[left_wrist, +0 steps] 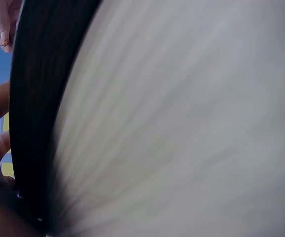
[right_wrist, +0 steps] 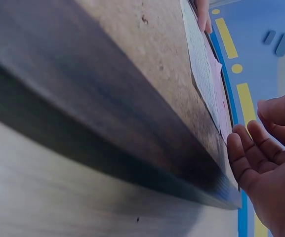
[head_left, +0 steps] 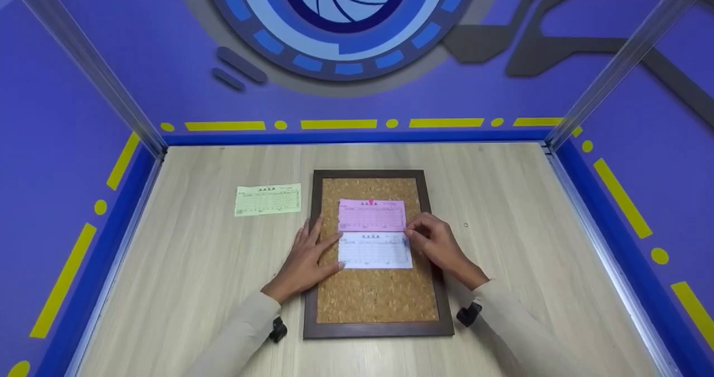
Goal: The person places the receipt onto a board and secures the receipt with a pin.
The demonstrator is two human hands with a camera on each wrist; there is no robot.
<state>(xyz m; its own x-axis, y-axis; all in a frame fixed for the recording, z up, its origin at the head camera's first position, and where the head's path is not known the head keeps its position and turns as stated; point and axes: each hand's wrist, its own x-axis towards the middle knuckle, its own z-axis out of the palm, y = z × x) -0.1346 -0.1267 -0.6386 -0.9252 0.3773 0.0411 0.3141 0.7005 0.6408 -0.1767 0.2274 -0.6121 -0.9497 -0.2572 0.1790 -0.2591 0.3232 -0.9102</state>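
A brown-framed cork board (head_left: 376, 301) lies on the table, bearing a pink paper slip (head_left: 371, 220) with a white paper slip (head_left: 375, 254) just below it. A red push pin (head_left: 371, 201) sits at the pink slip's top edge. My left hand (head_left: 301, 260) rests over the board's left side, thumb and index fingertip at the white slip's left edge. At that slip's upper right corner, my right hand (head_left: 438, 246) pinches a small orange-red push pin (left_wrist: 5, 43), seen in the left wrist view. In the right wrist view the fingers hide this pin.
A pale green paper slip (head_left: 268, 199) lies on the wooden table (head_left: 201, 265), left of the board. Blue-purple panels (head_left: 167, 59) enclose the back and sides. One tiny bit (head_left: 466, 225) lies right of the board.
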